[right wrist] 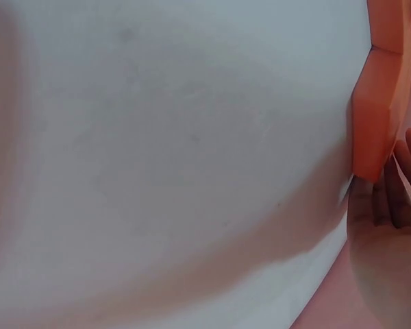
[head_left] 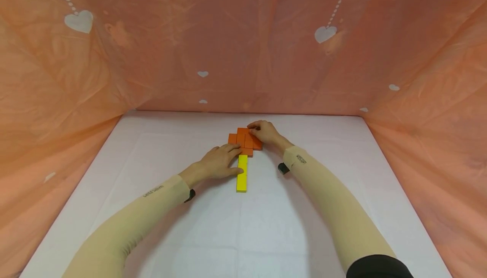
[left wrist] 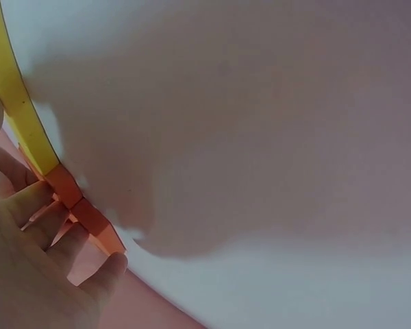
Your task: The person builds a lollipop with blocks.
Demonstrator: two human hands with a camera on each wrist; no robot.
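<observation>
Flat orange blocks (head_left: 241, 139) lie edge to edge in a stepped cluster on the white table. Below them runs a narrow yellow strip (head_left: 242, 183), its far end close to the lowest orange block. From the left, my left hand (head_left: 217, 162) reaches in, thumb over the yellow strip and fingers spread along the orange cluster's lower left edge. My right hand (head_left: 266, 134) lies at the cluster's upper right, its fingertips touching the orange blocks. The right wrist view has its fingers against the end of an orange block (right wrist: 377, 113); part of that hand is cut off by the frame.
The white tabletop (head_left: 274, 235) spreads around the blocks. Orange-pink cloth (head_left: 243, 49) with white hearts hangs behind it and along both sides. Both forearms wear beige sleeves (head_left: 323, 193), with a small dark device (head_left: 283, 168) under the right wrist.
</observation>
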